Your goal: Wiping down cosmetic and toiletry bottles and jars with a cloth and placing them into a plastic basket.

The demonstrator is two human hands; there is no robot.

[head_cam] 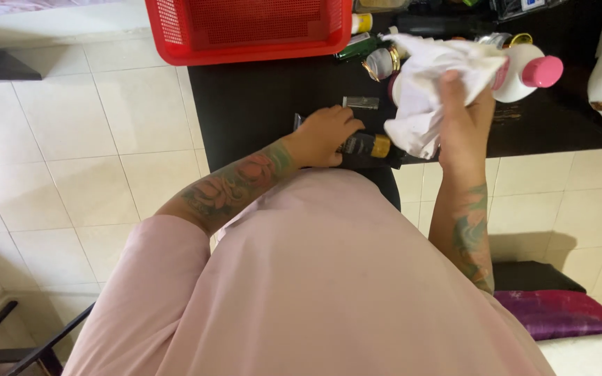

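Cloth and dark tube handled at the near edge of a crowded counter

A white cloth (430, 83) is gripped in the right hand (465, 122), the fingers closed into its folds, and is held bunched over a white bottle with a pink cap (531, 73) lying on its side on the black counter (259, 97). A dark tube with a gold cap (365, 145) is held down by the left hand (325, 136) at the near edge of the counter; the fingers are curled around its left end, though how firmly cannot be told, since the knuckles hide the grip. A red basket (245, 31) stands at the far left, overhanging the counter's left edge, and small jars and bottles (377, 59) are crowded just behind the cloth.

The tube lies right at the near edge, so it could probably be tipped onto the tiled floor (71, 139) if the left hand's hold were loosened or the cloth dragged across it. The loose folds of the cloth hang over the tube, and the small jars behind could likely be caught and knocked over by a wide sweep. The bottle, being on its side, may roll if pressed off-centre
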